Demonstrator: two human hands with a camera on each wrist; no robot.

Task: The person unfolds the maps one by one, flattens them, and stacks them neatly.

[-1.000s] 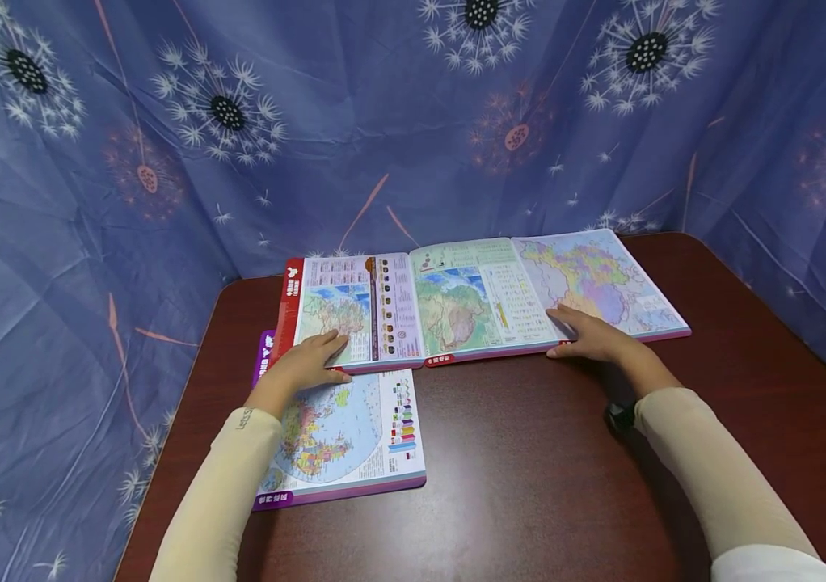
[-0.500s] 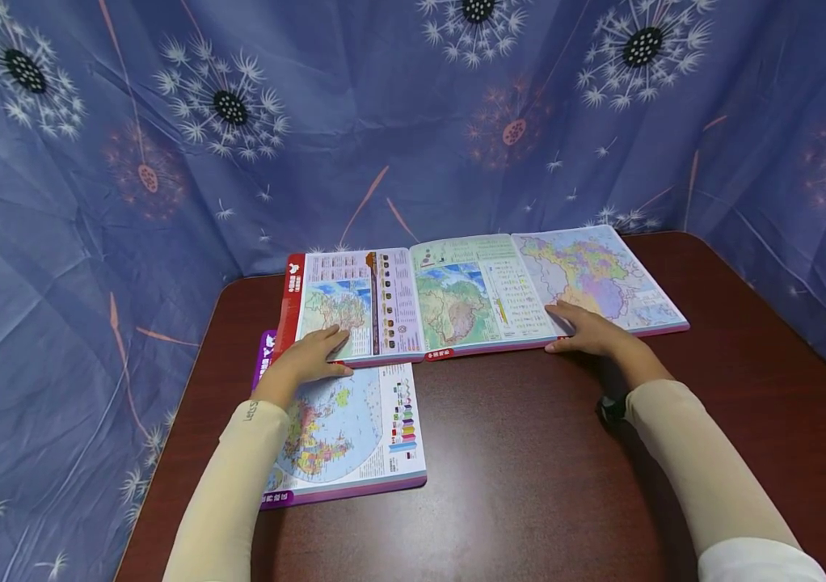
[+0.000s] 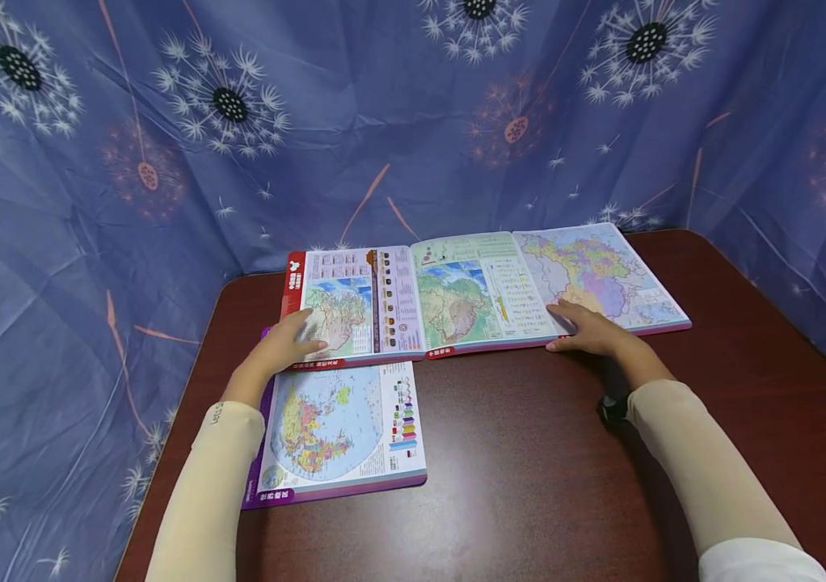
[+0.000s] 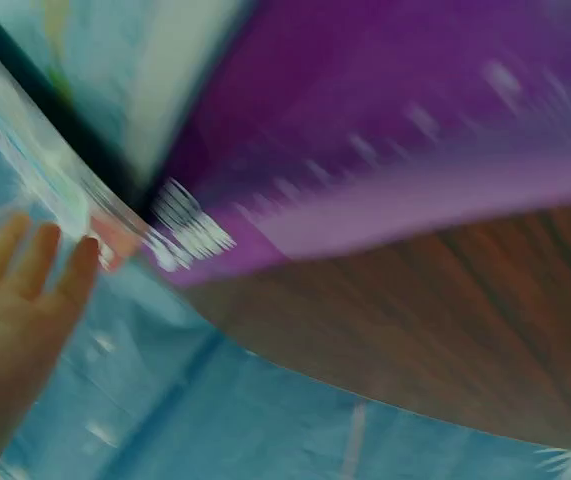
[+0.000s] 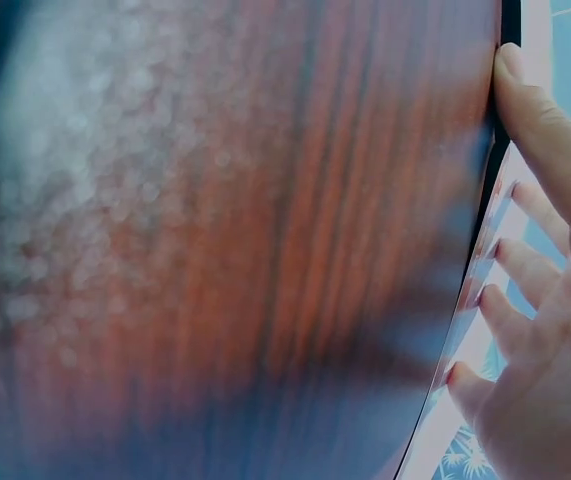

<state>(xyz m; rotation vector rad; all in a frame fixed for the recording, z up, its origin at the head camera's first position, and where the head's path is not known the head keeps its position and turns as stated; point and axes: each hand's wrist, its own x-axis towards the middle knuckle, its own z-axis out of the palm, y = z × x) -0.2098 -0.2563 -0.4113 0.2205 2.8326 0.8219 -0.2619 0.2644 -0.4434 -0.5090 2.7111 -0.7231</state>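
A red-bordered map book (image 3: pixel 457 307) lies opened out flat across the back of the table, several map panels side by side. My left hand (image 3: pixel 278 346) is at its left end, fingers extended over the left page; whether they touch it I cannot tell. In the left wrist view those fingers (image 4: pixel 30 260) are spread beside the book's corner. My right hand (image 3: pixel 591 330) rests at the front edge of the right part, fingers on the page and thumb along the edge. A purple-bordered world map book (image 3: pixel 340 428) lies partly under the red-bordered one's left end.
The dark brown wooden table (image 3: pixel 529 453) has a rounded far right corner. A blue curtain (image 3: pixel 355 121) with dandelion prints hangs close behind and along both sides. A dark band (image 3: pixel 611 411) is on my right wrist.
My left hand has moved left and slightly up, off the middle of the left page toward the red border. My right hand stays at the front edge.
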